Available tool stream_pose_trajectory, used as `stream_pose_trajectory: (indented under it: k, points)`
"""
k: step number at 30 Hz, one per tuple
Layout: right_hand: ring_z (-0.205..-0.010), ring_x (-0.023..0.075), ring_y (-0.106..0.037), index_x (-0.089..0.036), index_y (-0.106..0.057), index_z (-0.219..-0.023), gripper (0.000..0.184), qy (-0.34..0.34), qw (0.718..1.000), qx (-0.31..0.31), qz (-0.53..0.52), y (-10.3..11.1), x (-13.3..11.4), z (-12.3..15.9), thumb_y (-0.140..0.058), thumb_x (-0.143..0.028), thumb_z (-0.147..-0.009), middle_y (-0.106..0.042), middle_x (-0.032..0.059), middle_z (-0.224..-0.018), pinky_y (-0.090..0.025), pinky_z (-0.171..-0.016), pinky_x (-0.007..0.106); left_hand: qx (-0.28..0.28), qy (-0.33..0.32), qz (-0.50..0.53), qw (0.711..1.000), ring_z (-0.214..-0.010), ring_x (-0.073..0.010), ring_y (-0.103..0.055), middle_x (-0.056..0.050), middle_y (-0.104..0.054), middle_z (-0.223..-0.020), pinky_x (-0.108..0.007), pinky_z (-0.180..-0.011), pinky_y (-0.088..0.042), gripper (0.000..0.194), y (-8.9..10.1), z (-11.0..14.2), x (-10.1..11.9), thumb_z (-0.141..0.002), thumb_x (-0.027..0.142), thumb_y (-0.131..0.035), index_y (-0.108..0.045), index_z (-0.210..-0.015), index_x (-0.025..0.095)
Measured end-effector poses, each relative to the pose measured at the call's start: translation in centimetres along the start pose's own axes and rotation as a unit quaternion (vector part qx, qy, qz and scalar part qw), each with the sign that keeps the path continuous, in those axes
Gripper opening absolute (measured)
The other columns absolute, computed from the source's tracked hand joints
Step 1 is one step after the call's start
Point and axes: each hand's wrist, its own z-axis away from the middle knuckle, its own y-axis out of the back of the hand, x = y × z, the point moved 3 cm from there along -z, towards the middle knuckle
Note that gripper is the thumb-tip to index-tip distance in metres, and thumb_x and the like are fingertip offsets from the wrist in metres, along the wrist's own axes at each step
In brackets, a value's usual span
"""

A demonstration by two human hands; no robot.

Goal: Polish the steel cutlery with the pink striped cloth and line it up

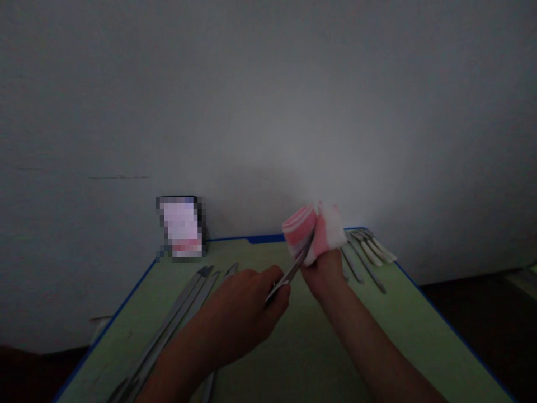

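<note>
Pinched between the thumb and fingers of my left hand (pixel 254 305) is a slim silver metal utensil (pixel 289 274). It slants up to the right, and its far end reaches into the folds of a pink-and-white striped cloth (pixel 300 226). My right hand (pixel 325 274) is closed on the cloth, which covers most of its fingers. The cloth is bunched around the utensil's far end, so I cannot tell exactly what kind of utensil it is. Both hands are above the middle of the green table (pixel 310 347).
Several long metal utensils (pixel 184 305) lie on the left, partly behind my left forearm. On the right lie several more metal pieces (pixel 369 268) and some white-handled ones (pixel 377 249). A blurred phone-like screen (pixel 182 226) leans against the grey wall (pixel 268 112).
</note>
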Motion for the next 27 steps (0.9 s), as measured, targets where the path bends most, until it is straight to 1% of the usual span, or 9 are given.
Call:
stream_pose_trajectory:
  k: [2,4,7,9,12,16,20,24,27]
  points:
    - [-0.066,0.0078,-0.058,-0.023,-0.060,-0.079,0.014,-0.039,0.997,-0.002,-0.069,-0.1,-1.0,-0.4,-0.052,-0.035,-0.081,-0.063,-0.0052,-0.072,-0.050,-0.067,0.020,-0.015,0.006,0.007,1.000,-0.062,-0.0157,-0.050,-0.001,-0.055,-0.067,-0.028,-0.056,-0.031,0.035,0.0,0.0,-0.3,-0.090,0.042,-0.029,-0.053,-0.079,0.020]
    - [-0.069,0.0081,-0.059,-0.023,-0.061,-0.080,0.015,-0.065,0.992,-0.014,-0.105,-0.1,-1.7,-0.6,-0.050,-0.033,-0.083,-0.064,-0.0048,-0.076,-0.050,-0.070,0.022,-0.011,0.012,0.022,1.000,-0.062,-0.0152,-0.050,-0.001,-0.054,-0.067,-0.027,-0.056,-0.031,0.039,0.1,-0.2,-0.7,-0.091,0.044,-0.027,-0.054,-0.078,0.019]
    - [-0.074,0.0093,-0.059,-0.021,-0.061,-0.076,0.012,-0.070,0.995,-0.020,-0.069,0.2,-1.6,-0.6,-0.050,-0.021,-0.081,-0.065,-0.0036,-0.076,-0.049,-0.075,0.024,0.008,0.024,0.053,0.998,-0.061,-0.0148,-0.050,-0.001,-0.055,-0.067,-0.026,-0.054,-0.029,0.044,0.2,-0.6,-1.2,-0.091,0.047,-0.024,-0.054,-0.077,0.018]
    - [-0.069,0.0090,-0.058,-0.019,-0.061,-0.073,0.010,-0.090,0.996,0.001,-0.021,0.6,-0.6,-0.4,-0.052,-0.015,-0.077,-0.064,-0.0036,-0.071,-0.049,-0.072,0.022,0.014,0.033,0.073,0.997,-0.060,-0.0145,-0.050,-0.001,-0.056,-0.066,-0.026,-0.052,-0.029,0.044,0.1,-0.8,-1.5,-0.091,0.047,-0.024,-0.054,-0.076,0.018]
    - [-0.064,0.0083,-0.057,-0.017,-0.062,-0.078,0.007,-0.112,0.993,0.033,0.023,1.2,1.0,-0.1,-0.056,-0.019,-0.076,-0.064,-0.0025,-0.072,-0.048,-0.064,0.020,0.012,0.035,0.082,0.996,-0.061,-0.0146,-0.051,-0.002,-0.057,-0.067,-0.025,-0.054,-0.030,0.044,0.0,-0.9,-1.5,-0.091,0.047,-0.025,-0.055,-0.077,0.018]
    - [-0.065,0.0086,-0.058,-0.016,-0.062,-0.081,0.014,-0.100,0.993,0.063,0.029,1.7,1.5,-0.1,-0.056,-0.028,-0.080,-0.066,0.0001,-0.078,-0.048,-0.061,0.019,-0.005,0.030,0.072,0.997,-0.060,-0.0147,-0.051,-0.002,-0.058,-0.068,-0.025,-0.054,-0.031,0.043,-0.2,-0.8,-1.2,-0.092,0.046,-0.026,-0.056,-0.078,0.018]
    - [-0.069,0.0072,-0.061,-0.017,-0.063,-0.084,0.011,-0.074,0.992,0.105,0.004,2.2,0.6,-0.8,-0.056,-0.024,-0.082,-0.068,-0.0010,-0.083,-0.051,-0.065,0.018,-0.020,0.019,0.093,0.995,-0.059,-0.0141,-0.051,0.000,-0.058,-0.067,-0.025,-0.054,-0.032,0.041,0.2,-0.6,-1.1,-0.091,0.045,-0.029,-0.056,-0.077,0.018]
    - [-0.073,0.0073,-0.062,-0.017,-0.062,-0.082,0.008,-0.049,0.993,0.111,0.009,2.7,-0.2,-1.5,-0.056,-0.022,-0.082,-0.068,-0.0015,-0.080,-0.052,-0.069,0.019,-0.094,-0.019,0.190,0.977,-0.065,-0.0121,-0.055,0.003,-0.062,-0.073,-0.023,-0.059,-0.037,0.023,1.1,0.3,-1.2,-0.090,0.033,-0.038,-0.058,-0.090,0.021]
    - [-0.065,0.0069,-0.061,-0.017,-0.060,-0.078,0.010,-0.041,0.992,0.120,0.023,2.9,-0.5,-1.5,-0.057,-0.026,-0.082,-0.067,-0.0020,-0.074,-0.052,-0.065,0.019,-0.127,-0.056,0.251,0.958,-0.075,-0.0111,-0.058,0.003,-0.066,-0.083,-0.021,-0.066,-0.039,0.021,1.6,0.7,-1.1,-0.090,0.028,-0.041,-0.060,-0.093,0.023]
